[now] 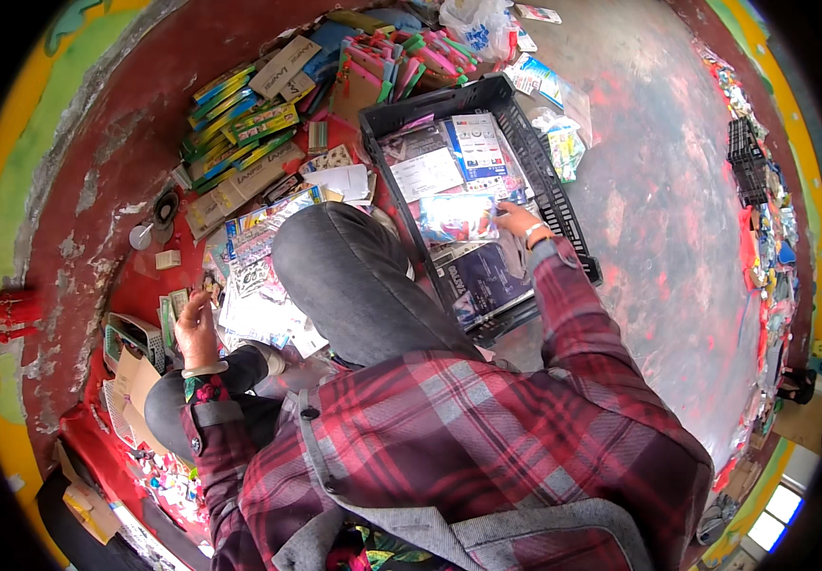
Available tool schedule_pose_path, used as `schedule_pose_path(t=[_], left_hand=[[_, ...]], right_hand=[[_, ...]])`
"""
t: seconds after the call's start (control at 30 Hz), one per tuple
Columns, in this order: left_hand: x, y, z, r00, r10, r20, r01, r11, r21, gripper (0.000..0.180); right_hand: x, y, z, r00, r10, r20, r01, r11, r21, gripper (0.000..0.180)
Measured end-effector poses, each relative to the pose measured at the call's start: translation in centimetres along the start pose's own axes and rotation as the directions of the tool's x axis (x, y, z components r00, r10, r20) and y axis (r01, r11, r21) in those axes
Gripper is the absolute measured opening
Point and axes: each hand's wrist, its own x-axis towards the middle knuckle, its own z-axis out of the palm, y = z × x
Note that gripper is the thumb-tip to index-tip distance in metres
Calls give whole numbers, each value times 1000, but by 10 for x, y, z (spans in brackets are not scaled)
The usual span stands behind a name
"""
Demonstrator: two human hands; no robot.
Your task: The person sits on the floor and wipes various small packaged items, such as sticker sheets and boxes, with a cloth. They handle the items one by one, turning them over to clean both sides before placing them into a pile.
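"Right hand, quick, what did you have?"
"I had the right hand (520,225) pinching the end of one shiny packet (456,219), inside the black crate (563,211)!"
"What shared that crate?"
"I counted one white sheet (427,175), one blue-and-white package (480,157) and one dark blue package (495,278), plus flat packs overlapping too much to number."
"And the left?"
"I saw the left hand (197,333) half curled beside the paper pile (261,309); whether it gripped something, I couldn't tell."
"Farther out?"
"One white basket (116,416) with brown cardboard (137,385), one translucent bag (479,27) beyond the crate, and dark stacked crates (747,160) far right, too small to count!"
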Motion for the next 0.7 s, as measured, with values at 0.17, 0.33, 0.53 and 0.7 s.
schedule_pose_path(t=[0.17,0.33,0.53,0.7], left_hand=[[-2,10,2,999,15,31,-17,998,62,15],[-2,-7,2,995,82,64,-90,987,132,20],[-8,26,11,996,75,42,-83,971,222,18],[-6,14,22,998,-46,38,38,985,170,33]], right_hand=[[35,7,-3,943,165,-289,-236,944,-230,39],[31,-37,-16,994,-112,-19,99,939,-329,27],[-16,-196,-63,955,-298,-1,263,844,467,24],[-90,-391,-86,621,-734,-275,744,443,500,28]])
